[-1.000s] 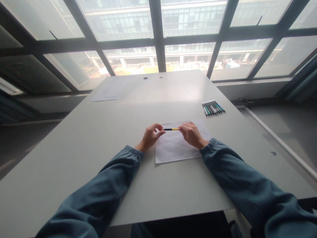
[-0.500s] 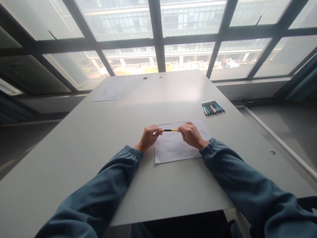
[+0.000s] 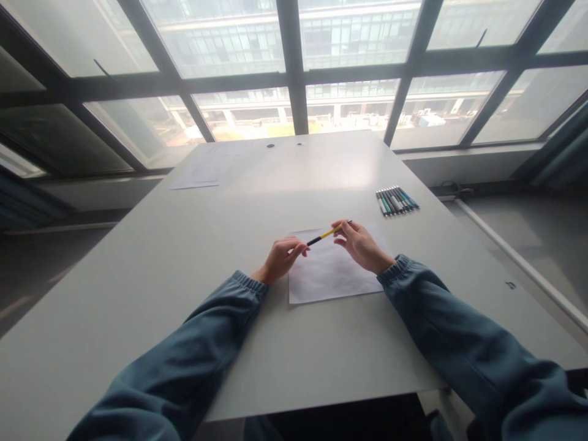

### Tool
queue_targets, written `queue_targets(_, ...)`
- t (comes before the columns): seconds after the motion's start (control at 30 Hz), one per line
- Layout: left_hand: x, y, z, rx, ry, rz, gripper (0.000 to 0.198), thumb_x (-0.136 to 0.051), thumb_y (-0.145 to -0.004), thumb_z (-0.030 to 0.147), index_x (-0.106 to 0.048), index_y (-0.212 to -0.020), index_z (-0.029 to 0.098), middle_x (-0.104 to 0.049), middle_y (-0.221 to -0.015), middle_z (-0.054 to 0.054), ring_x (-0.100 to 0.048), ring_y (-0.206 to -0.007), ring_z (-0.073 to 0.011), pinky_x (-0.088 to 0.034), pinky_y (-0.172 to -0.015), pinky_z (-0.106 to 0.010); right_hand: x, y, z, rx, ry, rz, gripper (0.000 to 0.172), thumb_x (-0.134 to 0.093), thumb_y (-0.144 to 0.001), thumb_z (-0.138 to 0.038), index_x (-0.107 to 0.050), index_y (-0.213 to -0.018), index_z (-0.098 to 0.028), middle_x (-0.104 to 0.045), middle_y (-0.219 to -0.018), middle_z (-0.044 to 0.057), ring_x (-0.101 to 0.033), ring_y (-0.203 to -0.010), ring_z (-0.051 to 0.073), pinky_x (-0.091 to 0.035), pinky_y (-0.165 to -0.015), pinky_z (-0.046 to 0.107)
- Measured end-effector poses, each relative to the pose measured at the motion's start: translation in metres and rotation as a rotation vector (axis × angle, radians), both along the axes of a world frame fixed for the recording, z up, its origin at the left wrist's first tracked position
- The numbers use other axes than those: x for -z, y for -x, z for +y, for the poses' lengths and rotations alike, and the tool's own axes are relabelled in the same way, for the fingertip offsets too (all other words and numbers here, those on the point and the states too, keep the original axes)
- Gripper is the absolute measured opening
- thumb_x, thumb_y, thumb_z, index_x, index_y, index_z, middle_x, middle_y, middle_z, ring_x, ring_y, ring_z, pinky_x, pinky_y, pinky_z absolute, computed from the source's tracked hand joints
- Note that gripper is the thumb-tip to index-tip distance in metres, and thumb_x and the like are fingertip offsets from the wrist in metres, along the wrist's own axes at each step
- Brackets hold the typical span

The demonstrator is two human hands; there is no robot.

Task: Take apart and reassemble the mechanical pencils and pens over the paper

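Head view: the right hand (image 3: 362,246) pinches the yellow-and-black pen (image 3: 328,233) by its far end, the grip closed on the barrel between thumb and fingers. The pen hangs just above the white sheet of paper (image 3: 331,278) on the grey worktop (image 3: 184,275). It is tilted, with its black tip pointing down toward the left hand (image 3: 281,257). That hand's fingers are curled to a narrow grip right at the black tip; I cannot tell whether they touch it.

Half a second ago the pen lay level, held at both ends between the two hands. Now its right end has risen and swung away from the person, and the right hand has moved with it. The left hand has barely shifted. The row of pens (image 3: 397,200) to the right and the far sheet (image 3: 197,174) lie as before.
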State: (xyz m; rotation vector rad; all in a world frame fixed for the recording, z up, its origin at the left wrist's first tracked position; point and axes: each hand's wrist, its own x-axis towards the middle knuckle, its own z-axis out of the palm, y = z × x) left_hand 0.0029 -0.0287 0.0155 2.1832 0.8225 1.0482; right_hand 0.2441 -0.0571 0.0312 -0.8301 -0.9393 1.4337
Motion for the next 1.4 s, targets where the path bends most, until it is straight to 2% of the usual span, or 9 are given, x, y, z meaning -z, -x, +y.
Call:
queue_targets(0.17,0.003,0.000,0.000,0.031,0.006,-0.010,0.060,-0.034,-0.104,0.058,-0.075,-0.091,0.017,-0.076,-0.086,-0.010,-0.071,-0.086,-0.0214,-0.052,-0.090,-0.038,-0.001,-0.007,0.004,-0.038,0.034,0.184,0.037,-0.052,-0.096,-0.060,-0.050,-0.081,-0.025,-0.047,-0.062,-0.004,-0.052,-0.060,0.016,-0.053,-0.065,0.036)
queue_targets(0.43,0.009,0.002,0.006,-0.029,-0.013,0.037,0.054,-0.036,-0.104,0.053,-0.075,-0.087,0.018,-0.076,-0.088,-0.008,-0.071,-0.089,-0.0212,-0.053,-0.090,-0.037,-0.005,-0.030,0.009,0.025,0.080,0.322,0.036,-0.043,-0.097,-0.045,-0.041,-0.067,-0.026,-0.018,-0.051,-0.009,-0.011,-0.044,0.012,-0.019,-0.036,0.023)
queue_targets(0.67,0.011,0.003,0.011,-0.099,-0.143,0.206,0.026,-0.053,-0.100,0.038,-0.073,-0.099,0.021,-0.076,-0.102,-0.008,-0.067,-0.100,-0.0232,-0.050,-0.095,-0.040,0.002,-0.028,0.013,0.001,0.167,0.279,0.031,-0.058,-0.092,-0.050,-0.064,-0.096,-0.020,-0.055,-0.068,-0.003,-0.018,-0.039,0.007,-0.022,-0.032,0.025)
queue_targets(0.77,0.011,0.003,0.011,-0.136,-0.188,0.290,0.023,-0.058,-0.096,0.033,-0.071,-0.113,0.022,-0.072,-0.118,-0.008,-0.064,-0.113,-0.0251,-0.048,-0.103,-0.043,0.005,-0.025,0.015,0.006,0.187,0.231,0.034,-0.051,-0.094,-0.049,-0.066,-0.093,-0.018,-0.061,-0.072,0.003,-0.037,-0.043,0.010,-0.034,-0.036,0.026)
queue_targets(1.0,0.011,0.003,0.010,-0.115,-0.191,0.444,0.043,-0.061,-0.094,0.041,-0.062,-0.133,0.025,-0.063,-0.138,-0.010,-0.052,-0.135,-0.0298,-0.040,-0.112,-0.048,0.003,-0.017,0.008,0.029,0.097,0.083,0.070,-0.039,-0.088,-0.082,-0.069,-0.089,-0.019,-0.056,-0.058,0.002,-0.049,-0.047,0.014,-0.031,-0.040,0.026)
queue_targets(1.1,0.012,0.004,0.010,-0.080,-0.183,0.479,0.048,-0.063,-0.092,0.047,-0.060,-0.135,0.026,-0.061,-0.140,-0.010,-0.051,-0.134,-0.0312,-0.040,-0.112,-0.049,0.004,-0.011,0.005,0.030,0.065,-0.016,0.058,-0.060,-0.082,-0.076,-0.069,-0.094,-0.020,-0.068,-0.077,0.006,-0.061,-0.059,0.015,-0.031,-0.040,0.024)
queue_targets(1.2,0.012,0.004,0.009,-0.041,-0.177,0.512,0.049,-0.065,-0.091,0.048,-0.061,-0.135,0.027,-0.060,-0.141,-0.009,-0.054,-0.131,-0.0308,-0.042,-0.110,-0.049,0.008,-0.004,0.004,0.144,0.004,-0.162,0.040,-0.083,-0.071,-0.053,-0.063,-0.080,-0.021,-0.059,-0.061,-0.002,-0.055,-0.050,0.011,-0.029,-0.040,0.021)
queue_targets(1.3,0.012,0.002,0.006,-0.022,-0.174,0.555,0.049,-0.067,-0.089,0.050,-0.063,-0.132,0.028,-0.058,-0.144,-0.009,-0.052,-0.132,-0.0322,-0.041,-0.110,-0.051,0.013,0.001,0.004,0.268,-0.080,-0.277,0.035,-0.080,-0.076,-0.047,-0.057,-0.071,-0.021,-0.049,-0.049,-0.007,-0.045,-0.041,0.008,-0.029,-0.039,0.021)
queue_targets(1.4,0.012,0.000,0.003,-0.019,-0.165,0.573,0.050,-0.068,-0.087,0.051,-0.063,-0.132,0.028,-0.055,-0.146,-0.010,-0.049,-0.136,-0.0337,-0.039,-0.112,-0.053,0.017,0.004,0.005,0.216,-0.172,-0.398,0.030,-0.072,-0.083,-0.049,-0.068,-0.084,-0.020,-0.064,-0.061,0.000,-0.055,-0.049,0.012,-0.038,-0.042,0.023)
